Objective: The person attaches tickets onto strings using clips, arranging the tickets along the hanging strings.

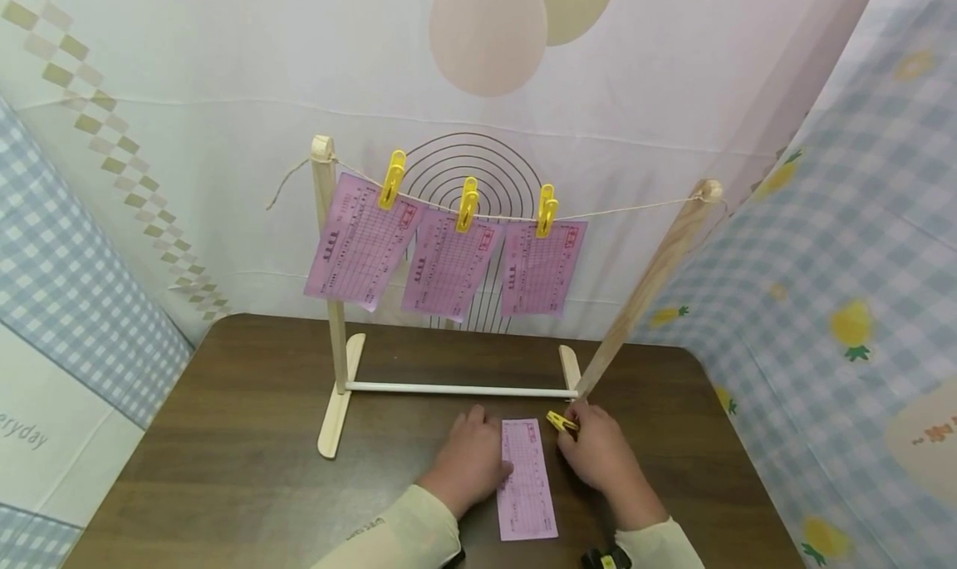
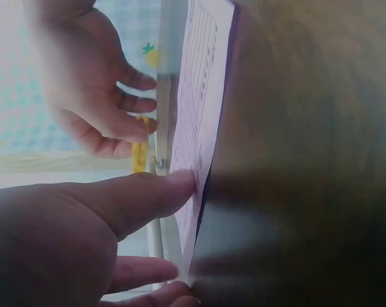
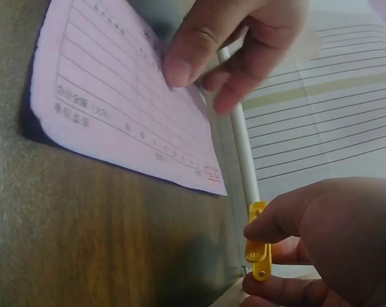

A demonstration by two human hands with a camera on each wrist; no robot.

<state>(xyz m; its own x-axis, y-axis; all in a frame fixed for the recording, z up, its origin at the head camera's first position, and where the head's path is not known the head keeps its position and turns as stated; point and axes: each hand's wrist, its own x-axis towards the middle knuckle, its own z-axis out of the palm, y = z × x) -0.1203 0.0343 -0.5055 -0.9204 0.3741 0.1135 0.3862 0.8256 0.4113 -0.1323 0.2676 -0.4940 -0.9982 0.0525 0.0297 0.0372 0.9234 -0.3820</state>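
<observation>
A pink printed form slip (image 1: pixel 527 494) lies low over the table in front of me. My left hand (image 1: pixel 469 463) holds its left edge, thumb (image 2: pixel 173 190) on the printed face and fingers by the edge. In my right hand (image 1: pixel 598 453) a yellow clothespin (image 3: pixel 258 243) is pinched between thumb and fingers, near the foot of the rack's right post. Three similar slips hang from a string (image 1: pixel 635 210): a left slip (image 1: pixel 362 245), a middle slip (image 1: pixel 449 266) and a right slip (image 1: pixel 543 270). Yellow clothespins (image 1: pixel 467 205) grip them at their top edges.
The string runs between a left wooden post (image 1: pixel 336 345) and a right wooden post (image 1: pixel 650 286). A white rod (image 1: pixel 456 389) joins the posts low down, above the brown table (image 1: pixel 224 436). Patterned cloth (image 1: pixel 224 54) hangs behind and at both sides.
</observation>
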